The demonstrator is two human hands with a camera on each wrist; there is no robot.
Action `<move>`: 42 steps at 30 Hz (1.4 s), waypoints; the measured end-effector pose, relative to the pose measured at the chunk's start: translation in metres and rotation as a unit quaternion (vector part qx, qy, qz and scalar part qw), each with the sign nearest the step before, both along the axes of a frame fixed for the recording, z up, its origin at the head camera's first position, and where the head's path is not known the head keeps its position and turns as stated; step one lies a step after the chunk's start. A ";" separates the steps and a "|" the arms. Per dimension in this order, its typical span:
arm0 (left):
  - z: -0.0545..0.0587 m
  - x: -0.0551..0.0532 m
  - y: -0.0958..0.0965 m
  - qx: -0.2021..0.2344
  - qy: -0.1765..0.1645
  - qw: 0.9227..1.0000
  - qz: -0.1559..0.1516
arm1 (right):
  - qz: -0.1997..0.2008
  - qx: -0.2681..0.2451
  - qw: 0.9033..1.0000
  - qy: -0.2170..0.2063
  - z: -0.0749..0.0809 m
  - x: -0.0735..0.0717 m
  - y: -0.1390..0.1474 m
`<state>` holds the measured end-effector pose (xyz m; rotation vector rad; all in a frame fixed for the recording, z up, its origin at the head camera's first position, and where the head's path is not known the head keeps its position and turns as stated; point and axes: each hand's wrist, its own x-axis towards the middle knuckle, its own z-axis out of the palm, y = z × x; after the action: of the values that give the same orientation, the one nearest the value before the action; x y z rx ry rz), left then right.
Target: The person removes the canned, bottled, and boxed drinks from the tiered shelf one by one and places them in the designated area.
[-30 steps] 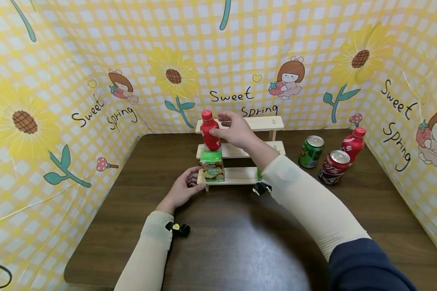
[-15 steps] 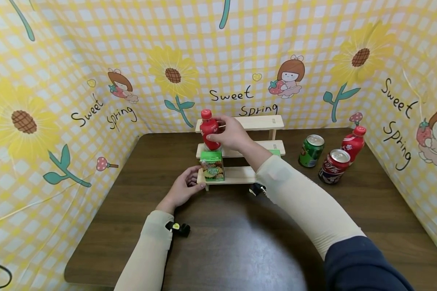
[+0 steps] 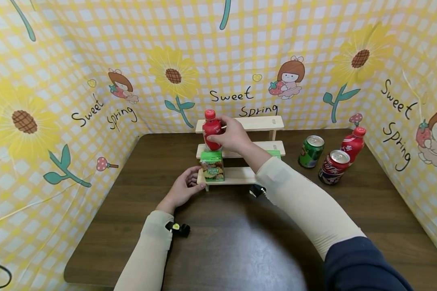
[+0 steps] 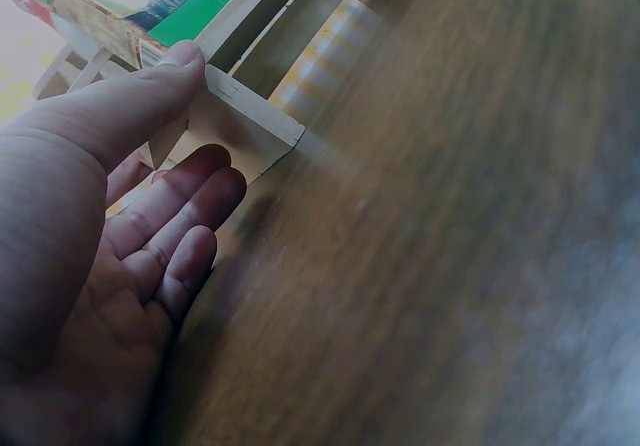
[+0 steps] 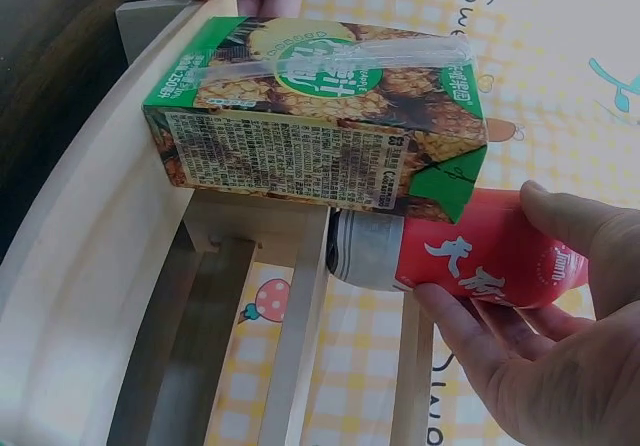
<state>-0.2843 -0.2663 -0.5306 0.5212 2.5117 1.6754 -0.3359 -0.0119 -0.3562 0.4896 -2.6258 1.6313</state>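
My right hand (image 3: 233, 135) grips a red plastic bottle (image 3: 211, 129) with a red cap, thumb in front and fingers behind. The bottle stands upright at the left end of the middle tier of a three-tier wooden rack (image 3: 236, 176). In the right wrist view the clear base of the bottle (image 5: 480, 256) meets that tier. My left hand (image 3: 183, 188) pinches the left end of the lowest tier, with the thumb (image 4: 150, 91) on top and fingers bent underneath. A green juice carton (image 3: 213, 166) with pineapple pictures stands on the lowest tier, in front of the bottle.
Right of the rack stand a green can (image 3: 311, 151), a dark red can (image 3: 334, 167) and another red bottle (image 3: 353, 143). A second green carton (image 3: 275, 153) is mostly hidden by my right forearm. Checked yellow cloth (image 3: 222, 60) rises behind the brown table (image 3: 218, 242).
My right hand's raised fingers have come down around the red bottle. The bottle has shifted slightly right on the middle tier during the last half second. My left hand has stayed put.
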 end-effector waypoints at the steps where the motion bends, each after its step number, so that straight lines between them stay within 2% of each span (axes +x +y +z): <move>1: 0.000 0.000 0.000 0.000 0.001 1.000 0.000 | -0.001 -0.003 1.000 0.000 0.000 0.000 0.001; 7: -0.002 -0.001 -0.001 -0.001 0.005 1.000 0.001 | -0.004 -0.034 0.999 0.007 0.012 0.005 0.013; 12: -0.002 -0.001 0.000 0.003 0.009 1.000 -0.002 | 0.003 -0.058 0.998 0.033 0.028 0.013 0.029; 20: -0.001 -0.001 0.000 0.001 0.016 1.000 -0.006 | -0.006 -0.098 0.993 0.059 0.044 0.032 0.065; 29: -0.001 0.000 0.000 0.000 0.000 1.000 0.001 | -0.040 -0.145 0.986 0.069 0.048 0.059 0.111; 34: -0.004 -0.001 -0.001 0.006 -0.003 1.000 0.002 | -0.074 -0.131 0.986 0.076 0.046 0.072 0.134; 42: -0.003 -0.001 0.000 0.005 0.001 1.000 0.001 | -0.123 -0.132 0.980 0.082 0.032 0.085 0.176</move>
<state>-0.2849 -0.2660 -0.5337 0.5214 2.5091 1.6891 -0.2510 0.1643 -0.3241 0.2620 -2.2067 1.7393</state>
